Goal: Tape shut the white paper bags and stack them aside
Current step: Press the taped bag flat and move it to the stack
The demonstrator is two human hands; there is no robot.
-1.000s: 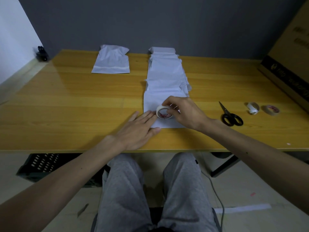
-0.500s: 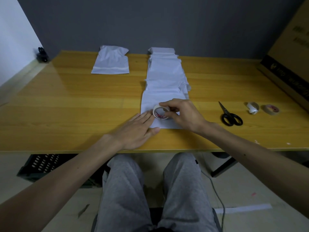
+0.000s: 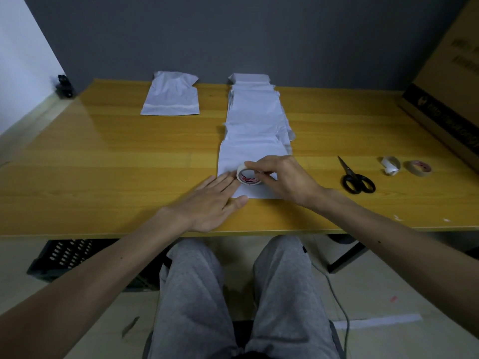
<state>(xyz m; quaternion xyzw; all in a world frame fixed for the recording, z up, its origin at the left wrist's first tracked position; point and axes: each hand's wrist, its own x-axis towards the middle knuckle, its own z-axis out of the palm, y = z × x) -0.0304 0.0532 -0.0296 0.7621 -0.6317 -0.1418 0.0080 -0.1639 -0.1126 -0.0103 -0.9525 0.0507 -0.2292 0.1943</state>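
Glossy yellow wood-grain laminate across the table (image 3: 103, 164), smooth and reflective. Down its middle, a row of white paper bags (image 3: 255, 117): flat, thin, creased, overlapping from the far edge toward the near one, corners ruffled on the right. On the nearest bag (image 3: 233, 156), close to the front edge, a small round roll of tape (image 3: 247, 174), pale with red print inside the core, tipped up and pinched between the curled fingers and thumb of the right hand (image 3: 285, 180). Left hand (image 3: 207, 203) laid flat, fingers straight and together, pressing at the bag's near-left corner, fingertips just beside the roll. Far left, a single bag (image 3: 171, 97), top crumpled, a pale band across its lower part, well apart from the row.

To the right, closed black-handled scissors (image 3: 356, 177), then a crumpled white ring (image 3: 391, 165) and a second tape roll (image 3: 420, 168) lying flat. Brown cardboard box (image 3: 445, 86) cut off by the frame, print unreadable. Free end of the held tape hidden behind the fingers. Bags in the row hard to count. Small black object (image 3: 63, 86) beyond the far-left corner, too dark to identify. Under the table, a black slotted crate (image 3: 67, 257), partly hidden by the left arm.

Wide bare tabletop left of the row; narrower strip between the bags and the scissors.
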